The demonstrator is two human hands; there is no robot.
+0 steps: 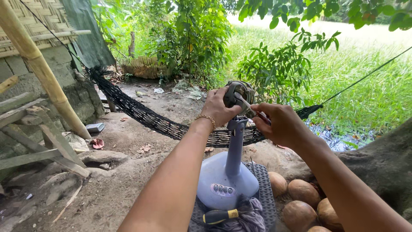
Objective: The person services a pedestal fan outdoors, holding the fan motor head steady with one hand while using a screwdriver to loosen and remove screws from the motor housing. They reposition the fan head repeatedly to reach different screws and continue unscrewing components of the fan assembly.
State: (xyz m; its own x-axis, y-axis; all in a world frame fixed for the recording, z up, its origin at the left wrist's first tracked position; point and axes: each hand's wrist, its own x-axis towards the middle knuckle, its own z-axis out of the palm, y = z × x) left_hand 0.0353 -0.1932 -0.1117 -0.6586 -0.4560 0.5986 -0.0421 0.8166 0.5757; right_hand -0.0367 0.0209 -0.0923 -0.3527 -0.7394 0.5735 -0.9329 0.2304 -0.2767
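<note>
Head view shows me both arms stretched out over a small stand fan stripped of its cage and blades. My left hand, with a gold bracelet at the wrist, is clenched around the bare fan motor at the top of the pale blue neck; I judge that grip is there to steady the head so it does not swivel. My right hand has its fingers closed on a screwdriver, its metal shaft angled up and left so the tip meets the motor just beside the left thumb. The tip's exact seat is too small for me to tell.

The fan's round base, with a row of buttons facing me, stands on a dark plastic crate, which lifts the motor to a handy height. A second screwdriver with a black and yellow handle lies on a grey cloth at the base, close at hand. Brown coconuts are heaped right of the crate. Beyond the hands a black net hammock hangs across the dirt ground, a bamboo pole leans at left.
</note>
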